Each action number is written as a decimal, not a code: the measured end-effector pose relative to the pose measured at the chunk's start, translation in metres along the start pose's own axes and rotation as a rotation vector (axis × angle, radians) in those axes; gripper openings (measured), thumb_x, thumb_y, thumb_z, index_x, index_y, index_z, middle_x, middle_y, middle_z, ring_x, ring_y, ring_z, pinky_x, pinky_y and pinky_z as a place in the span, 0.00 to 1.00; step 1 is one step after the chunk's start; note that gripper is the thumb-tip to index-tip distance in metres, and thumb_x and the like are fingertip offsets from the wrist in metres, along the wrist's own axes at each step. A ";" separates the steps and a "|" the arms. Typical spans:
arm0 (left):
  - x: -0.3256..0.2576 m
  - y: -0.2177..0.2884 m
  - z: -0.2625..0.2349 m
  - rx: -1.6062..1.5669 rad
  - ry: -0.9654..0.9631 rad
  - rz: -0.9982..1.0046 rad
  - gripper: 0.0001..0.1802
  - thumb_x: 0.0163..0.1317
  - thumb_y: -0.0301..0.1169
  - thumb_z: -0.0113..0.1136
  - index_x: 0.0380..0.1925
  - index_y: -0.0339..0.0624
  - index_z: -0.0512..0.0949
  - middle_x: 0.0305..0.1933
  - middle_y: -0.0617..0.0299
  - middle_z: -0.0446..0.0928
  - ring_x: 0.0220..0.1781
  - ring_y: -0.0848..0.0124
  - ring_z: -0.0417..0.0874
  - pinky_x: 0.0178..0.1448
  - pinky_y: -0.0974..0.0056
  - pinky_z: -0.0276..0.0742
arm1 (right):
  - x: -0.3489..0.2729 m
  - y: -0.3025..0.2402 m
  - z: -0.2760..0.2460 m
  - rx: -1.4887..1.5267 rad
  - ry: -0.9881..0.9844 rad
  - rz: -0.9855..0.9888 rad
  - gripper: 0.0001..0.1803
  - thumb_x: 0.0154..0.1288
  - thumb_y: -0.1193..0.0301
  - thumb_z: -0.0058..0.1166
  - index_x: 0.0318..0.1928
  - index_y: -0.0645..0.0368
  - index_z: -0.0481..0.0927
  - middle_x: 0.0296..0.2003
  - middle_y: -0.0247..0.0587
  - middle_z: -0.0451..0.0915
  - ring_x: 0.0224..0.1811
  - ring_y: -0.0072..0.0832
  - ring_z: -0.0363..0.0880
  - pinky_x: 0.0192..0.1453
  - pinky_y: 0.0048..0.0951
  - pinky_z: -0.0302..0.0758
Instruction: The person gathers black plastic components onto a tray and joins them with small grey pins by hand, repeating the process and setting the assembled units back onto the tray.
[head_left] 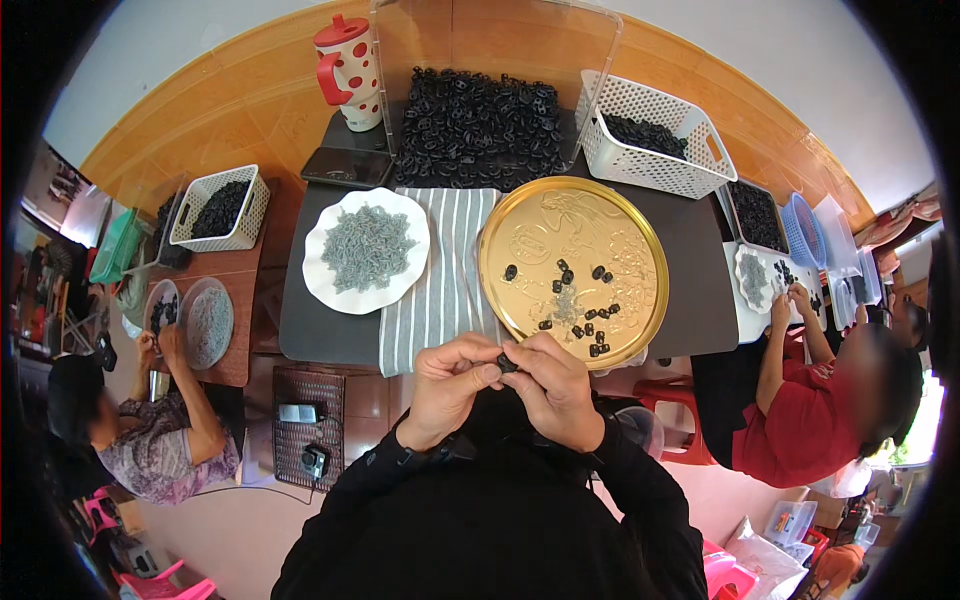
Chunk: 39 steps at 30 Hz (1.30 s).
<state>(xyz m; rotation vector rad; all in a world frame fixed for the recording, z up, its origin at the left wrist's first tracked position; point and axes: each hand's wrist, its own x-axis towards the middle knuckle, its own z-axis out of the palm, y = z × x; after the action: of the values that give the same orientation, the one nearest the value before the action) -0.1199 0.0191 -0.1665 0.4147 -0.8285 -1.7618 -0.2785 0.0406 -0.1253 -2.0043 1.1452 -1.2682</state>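
My left hand (445, 392) and my right hand (556, 390) meet at the table's front edge. Fingertips of both pinch one small black plastic piece (507, 364), which they partly cover. Just beyond is a round gold tray (628, 212) with several loose black pieces (598, 350) and a small pile of thin greyish bits (565, 302) on it. Left of the tray, a striped grey cloth (440, 315) lies on the table. Partly on the cloth rests a white scalloped plate (318, 215), heaped with small grey-green pin-like parts (368, 247).
At the back stand a clear bin (600, 45) heaped with black pieces, a white basket (665, 172), a spotted tumbler (350, 75) and a dark flat tray (345, 167). People work at side tables, left (165, 430) and right (800, 400). A red stool (680, 400) stands at right.
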 end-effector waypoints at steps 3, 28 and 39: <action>-0.004 -0.004 0.003 -0.005 0.015 0.033 0.11 0.57 0.14 0.58 0.40 0.32 0.80 0.40 0.54 0.76 0.36 0.71 0.80 0.39 0.70 0.80 | 0.002 -0.002 0.001 -0.007 0.026 -0.023 0.20 0.49 0.86 0.60 0.46 0.70 0.76 0.30 0.45 0.72 0.27 0.36 0.73 0.30 0.29 0.70; 0.001 0.000 -0.007 0.175 0.139 -0.017 0.14 0.59 0.18 0.58 0.47 0.34 0.78 0.38 0.58 0.80 0.35 0.76 0.79 0.37 0.73 0.76 | 0.065 0.018 -0.088 0.199 0.085 0.566 0.10 0.59 0.80 0.55 0.43 0.65 0.80 0.32 0.33 0.78 0.32 0.17 0.75 0.37 0.19 0.72; -0.001 0.002 -0.016 0.232 0.199 -0.102 0.11 0.59 0.21 0.60 0.43 0.35 0.80 0.35 0.61 0.80 0.32 0.77 0.78 0.33 0.75 0.73 | 0.101 0.105 -0.104 -0.086 -0.264 0.467 0.09 0.52 0.74 0.59 0.35 0.65 0.81 0.24 0.40 0.80 0.26 0.23 0.77 0.29 0.26 0.72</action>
<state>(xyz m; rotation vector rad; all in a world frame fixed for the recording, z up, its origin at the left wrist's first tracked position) -0.1081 0.0142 -0.1759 0.7858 -0.8838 -1.6897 -0.3906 -0.0981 -0.1116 -1.7525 1.4411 -0.7100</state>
